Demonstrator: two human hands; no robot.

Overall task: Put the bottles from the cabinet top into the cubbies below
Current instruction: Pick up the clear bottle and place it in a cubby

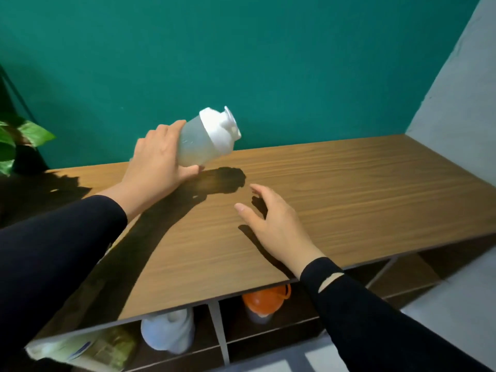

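Head view. Left hand [158, 157] wrapped around the lower body of a frosted bottle [197, 145] with a white lid [220, 127], held tilted, lid pointing up and to the right, above the far left part of the cabinet top [349, 189]. Bottle clear of the wood, its shadow dark on the surface just beside it. Right hand [276, 224] empty, fingers spread wide, hovering low over the middle of the top, near the front edge, apart from the bottle. Black sleeves [53, 251] on both arms. Below the top, two cubbies split by a grey divider [218, 331]: a white bottle [169, 334] in the left one, an orange-capped bottle [264, 302] in the right one, both partly hidden by the top's front edge. A flat packet [80, 347] lying at the near left in the left cubby. Green wall [241, 49] behind, plant leaves [24, 135] at the far left.
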